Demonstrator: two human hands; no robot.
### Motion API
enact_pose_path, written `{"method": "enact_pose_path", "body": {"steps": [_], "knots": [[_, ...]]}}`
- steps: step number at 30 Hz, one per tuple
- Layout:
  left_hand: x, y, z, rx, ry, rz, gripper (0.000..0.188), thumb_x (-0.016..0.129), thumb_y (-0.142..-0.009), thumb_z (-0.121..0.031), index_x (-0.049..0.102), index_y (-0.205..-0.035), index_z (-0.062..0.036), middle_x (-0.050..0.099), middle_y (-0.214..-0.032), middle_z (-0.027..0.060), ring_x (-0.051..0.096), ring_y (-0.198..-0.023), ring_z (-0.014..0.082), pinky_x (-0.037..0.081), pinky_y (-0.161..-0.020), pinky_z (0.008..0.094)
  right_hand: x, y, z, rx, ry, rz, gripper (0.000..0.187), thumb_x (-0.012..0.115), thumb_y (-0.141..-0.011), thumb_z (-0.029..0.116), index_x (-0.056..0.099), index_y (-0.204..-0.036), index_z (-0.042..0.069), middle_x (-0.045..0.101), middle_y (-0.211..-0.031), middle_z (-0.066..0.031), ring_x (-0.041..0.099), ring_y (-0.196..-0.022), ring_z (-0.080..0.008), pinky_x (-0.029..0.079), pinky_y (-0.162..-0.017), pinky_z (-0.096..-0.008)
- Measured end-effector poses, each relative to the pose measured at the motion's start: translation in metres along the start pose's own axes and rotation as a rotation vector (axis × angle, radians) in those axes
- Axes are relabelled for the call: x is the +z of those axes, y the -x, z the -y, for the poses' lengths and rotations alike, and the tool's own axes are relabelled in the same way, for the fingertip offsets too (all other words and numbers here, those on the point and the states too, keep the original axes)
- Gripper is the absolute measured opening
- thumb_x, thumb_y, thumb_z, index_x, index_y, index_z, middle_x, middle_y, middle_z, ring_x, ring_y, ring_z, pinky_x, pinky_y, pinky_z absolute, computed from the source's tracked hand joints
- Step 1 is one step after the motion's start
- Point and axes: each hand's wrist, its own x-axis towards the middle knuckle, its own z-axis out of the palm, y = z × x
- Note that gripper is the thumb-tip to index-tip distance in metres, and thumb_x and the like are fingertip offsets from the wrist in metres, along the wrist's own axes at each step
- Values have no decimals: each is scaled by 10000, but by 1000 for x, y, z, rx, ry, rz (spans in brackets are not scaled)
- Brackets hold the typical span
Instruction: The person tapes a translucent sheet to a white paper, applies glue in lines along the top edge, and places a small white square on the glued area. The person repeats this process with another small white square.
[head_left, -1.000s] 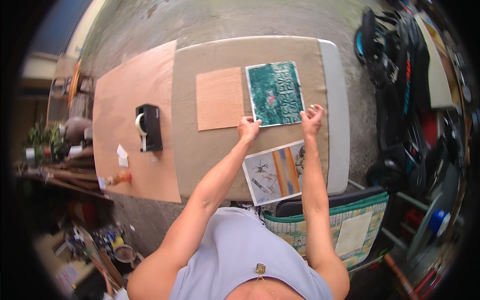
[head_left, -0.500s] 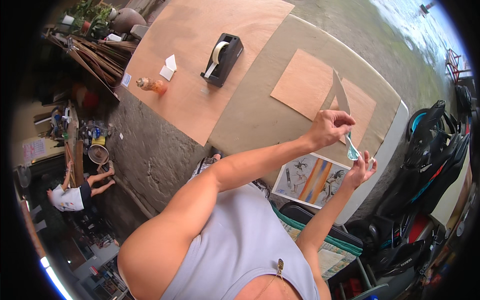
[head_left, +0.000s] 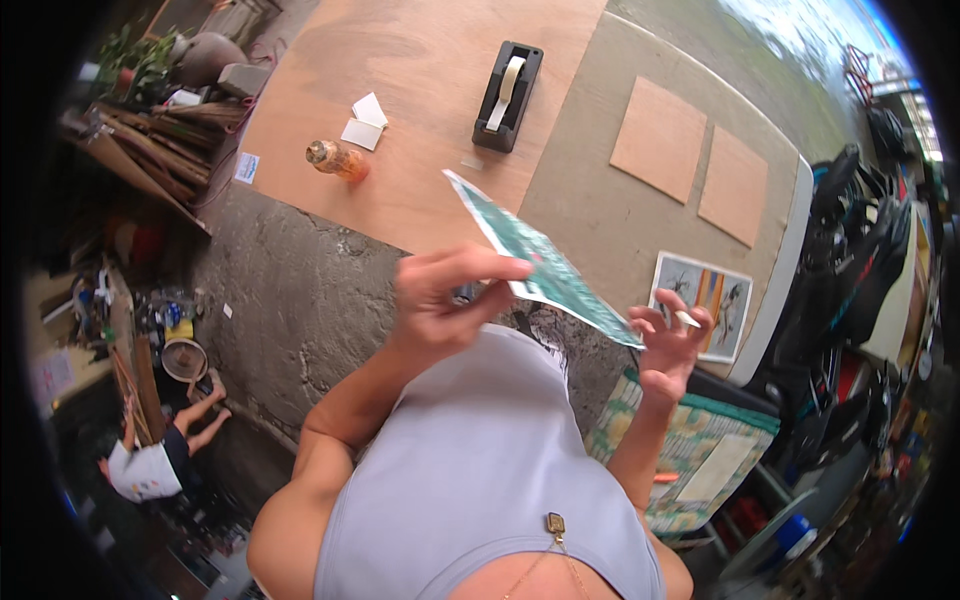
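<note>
My left hand (head_left: 450, 300) pinches the near left edge of a thin printed sheet (head_left: 545, 262), green with a white border. The sheet is held tilted in the air in front of my chest. My right hand (head_left: 675, 345) is beside the sheet's right corner, its fingers curled around a small white piece (head_left: 687, 319) whose kind I cannot make out. Whether these fingers also grip the sheet's corner is unclear. Beyond that hand, another printed picture (head_left: 708, 295), with dark figures and an orange band, lies on the table (head_left: 590, 215).
A black tape dispenser (head_left: 508, 98), a bottle of orange liquid (head_left: 337, 160) and white cards (head_left: 365, 122) stand on a large plywood board (head_left: 420, 60). Two smaller wooden panels (head_left: 657, 138) lie to the right. A cloth-covered chair (head_left: 640, 430) is near my right arm. Another person (head_left: 150, 465) is at far left.
Both hands have come left and closer to my body with the sheet. It has turned from nearly edge-on, so its green printed face shows. My view has shifted too.
</note>
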Motion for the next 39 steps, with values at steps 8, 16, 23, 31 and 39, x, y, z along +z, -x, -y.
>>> {"method": "enact_pose_path", "body": {"steps": [8,16,23,31,39], "knots": [[-128,13,23,211,-433,-8,239,726,-748,40,718,-953,-83,638,-872,46,587,-947,219,468,-804,358,155,37,-109,247,-2,16,849,828,-680,-39,347,-1342,188,450,-1371,-172,649,-1075,-274,498,-798,-335],[-70,-26,210,119,-876,457,123,620,-903,-225,671,-955,-126,689,-943,40,611,-1007,265,438,-873,425,110,76,-197,372,30,-615,657,698,-801,-32,325,-1315,137,479,-1310,-167,645,-1051,-285,531,-785,-329],[-19,-37,300,-41,-866,430,151,649,-874,-264,686,-947,-137,688,-932,36,617,-966,277,445,-863,452,73,77,-179,318,224,-758,652,724,-813,-18,318,-1307,108,484,-1244,-166,627,-1035,-240,530,-873,-343],[-9,-55,314,-43,-827,472,218,690,-835,-219,699,-1040,-145,682,-995,74,616,-977,317,492,-864,433,54,20,-230,379,449,-534,673,782,-769,51,367,-1298,85,537,-1188,-124,642,-918,-170,524,-750,-270],[-81,-12,290,-91,-830,83,434,764,-760,-224,672,-1172,-127,610,-1176,147,561,-1101,339,442,-970,437,51,-16,-245,433,778,-403,656,739,-717,-1,406,-1273,94,576,-1109,-128,634,-835,-191,532,-717,-307]]}}
